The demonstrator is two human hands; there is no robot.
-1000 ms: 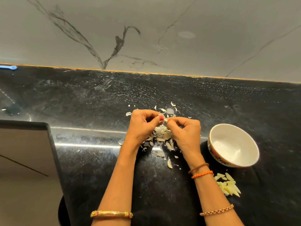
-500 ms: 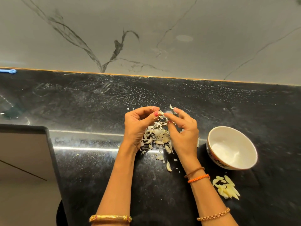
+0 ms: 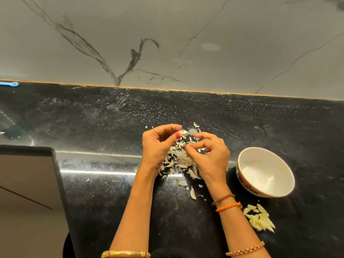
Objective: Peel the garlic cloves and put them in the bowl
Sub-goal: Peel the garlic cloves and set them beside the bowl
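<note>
1. Your left hand (image 3: 158, 146) pinches a small pale garlic clove (image 3: 183, 132) between the thumb and first finger, up above the pile of dry white garlic skins (image 3: 181, 161) on the black stone table (image 3: 111, 202).
2. Your right hand (image 3: 208, 157) has its fingers curled, and the thumb and first finger seem to nip a thin bit of skin close to the clove. It is too small to be sure.
3. The clove lies between your two hands. Its long side seems to point across, from the left hand toward the right hand.
4. The round white bowl with a patterned outside (image 3: 265, 173) stands to the right, just beside your right wrist. It looks empty inside.
5. So the bowl lies to the right of the clove, and your right hand is the nearer one to it. The left hand would have to reach across the pile.
6. I think the easy way is to pull the skin off, take the clean clove in your right hand, and drop it into the bowl.
7. A little heap of peeled yellow-white garlic cloves (image 3: 259, 217) lies on the table, near the bowl and closer to you. They are not in the bowl yet.
</note>
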